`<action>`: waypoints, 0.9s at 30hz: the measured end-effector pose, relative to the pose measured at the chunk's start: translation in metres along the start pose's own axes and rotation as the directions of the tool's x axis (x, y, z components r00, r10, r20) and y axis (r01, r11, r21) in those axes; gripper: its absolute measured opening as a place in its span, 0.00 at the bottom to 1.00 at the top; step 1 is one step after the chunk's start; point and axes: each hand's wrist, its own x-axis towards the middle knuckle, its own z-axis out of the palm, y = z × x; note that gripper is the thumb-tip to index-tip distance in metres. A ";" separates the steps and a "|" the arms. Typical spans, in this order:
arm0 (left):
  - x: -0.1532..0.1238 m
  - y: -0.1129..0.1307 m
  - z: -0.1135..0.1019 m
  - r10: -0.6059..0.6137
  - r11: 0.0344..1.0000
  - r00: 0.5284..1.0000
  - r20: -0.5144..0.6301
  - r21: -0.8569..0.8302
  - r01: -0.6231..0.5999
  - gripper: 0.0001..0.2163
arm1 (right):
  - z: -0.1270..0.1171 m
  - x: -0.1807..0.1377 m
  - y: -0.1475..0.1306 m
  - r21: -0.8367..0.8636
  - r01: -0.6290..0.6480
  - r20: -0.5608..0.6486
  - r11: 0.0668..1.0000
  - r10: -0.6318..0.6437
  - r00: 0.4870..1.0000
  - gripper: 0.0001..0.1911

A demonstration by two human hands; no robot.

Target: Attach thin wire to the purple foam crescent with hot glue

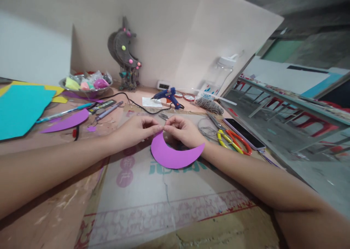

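Purple paper crescent: held above the printed cardboard sheet (131,209) on the pinkish-brown tabletop (51,209), between the two hands; its curved body (175,157) hangs below them, and its far point reaches the right wrist.
Left hand (143,129): thumb and fingers grasping the crescent's upper tip.
Right hand (182,131): fingers pinched together at that same tip; what lies between them is hidden, so whether they grip the paper I cannot tell.
Right of the hands: scissors with yellow and orange handles (237,141), just beside a dark-screened phone (244,134).
Behind the hands: a blue glue gun (167,95) with a black cord, near a white paper square (149,102); farther right, a bundle of grey yarn (210,106) in front of a clear plastic bottle (221,72).
Left side: turquoise paper sheet (23,110) over yellow paper (58,92); a long purple paper offcut (68,122) near it.
Back left: shiny metal bowl (86,93) of colourful bagged material; beside it, a grey crescent ornament (119,46) dotted with bright balls.
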 end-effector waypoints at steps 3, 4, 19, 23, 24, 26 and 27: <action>0.001 -0.002 0.000 0.008 1.000 1.000 0.008 0.002 -0.008 0.15 | 0.000 0.000 0.000 -0.001 0.003 0.012 1.000 -0.003 1.000 0.17; 0.001 -0.002 0.000 0.011 1.000 1.000 0.010 0.002 -0.011 0.15 | 0.000 0.000 0.000 -0.008 0.005 0.010 1.000 -0.005 1.000 0.17; 0.001 0.001 0.000 -0.003 0.999 0.998 -0.068 -0.044 0.000 0.12 | -0.001 0.002 0.003 -0.120 -0.036 0.009 0.992 0.038 0.999 0.19; 0.001 0.000 0.000 0.000 0.998 0.997 -0.071 -0.066 -0.004 0.12 | -0.002 0.001 0.004 -0.154 -0.025 0.009 0.988 0.026 1.000 0.17; 0.001 -0.001 0.000 0.005 0.998 0.997 -0.072 -0.061 -0.010 0.12 | -0.002 0.001 0.004 -0.154 -0.025 0.007 0.988 0.027 1.000 0.17; 0.002 -0.002 -0.001 0.017 0.999 0.997 -0.076 -0.043 -0.021 0.13 | -0.003 0.000 0.003 -0.164 -0.028 0.000 0.986 0.028 1.000 0.16; 0.002 -0.003 -0.001 0.022 0.999 0.997 -0.076 -0.036 -0.025 0.13 | -0.003 0.000 0.002 -0.169 -0.029 -0.002 0.985 0.029 1.000 0.15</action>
